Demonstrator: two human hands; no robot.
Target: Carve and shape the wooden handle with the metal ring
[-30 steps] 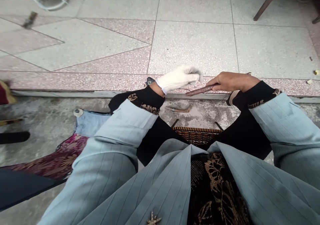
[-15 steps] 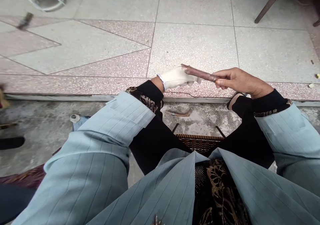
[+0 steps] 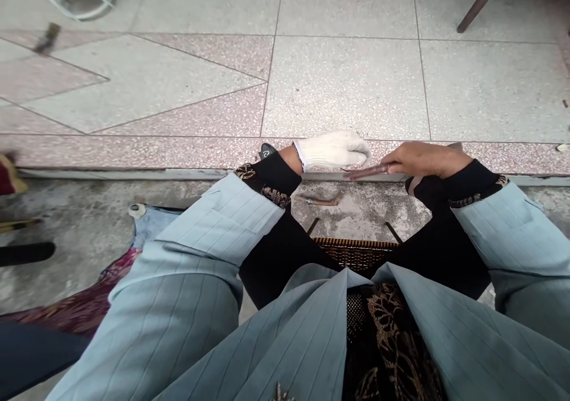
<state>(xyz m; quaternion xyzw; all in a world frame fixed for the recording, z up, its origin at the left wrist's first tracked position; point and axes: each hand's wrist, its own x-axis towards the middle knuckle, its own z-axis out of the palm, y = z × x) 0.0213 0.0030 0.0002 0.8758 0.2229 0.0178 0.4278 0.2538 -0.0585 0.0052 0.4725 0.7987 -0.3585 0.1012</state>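
Observation:
My left hand [image 3: 336,150], in a white knitted glove, is above the step edge with its fingers curled down and pressed together; what is in them, if anything, is hidden. My bare right hand [image 3: 418,158] is closed round one end of a brown branch piece [image 3: 367,172], which has a shiny band near the grip. Its free end points left, below the gloved fingers. Whether the glove touches it I cannot tell. On the concrete between my feet lies a shorter bent branch piece [image 3: 324,201] with a pale band.
A raised speckled tile floor [image 3: 347,86] ends at a step edge in front of me. A white stool [image 3: 82,0] and a brush-like object [image 3: 48,37] are at the upper left. A table leg [image 3: 481,3] stands upper right. Beneath me is a woven seat [image 3: 356,252].
The branch piece has been lowered and tilted, its free end now downward. My right hand has rolled over and dropped; my gloved left hand has moved right and is now above the branch piece.

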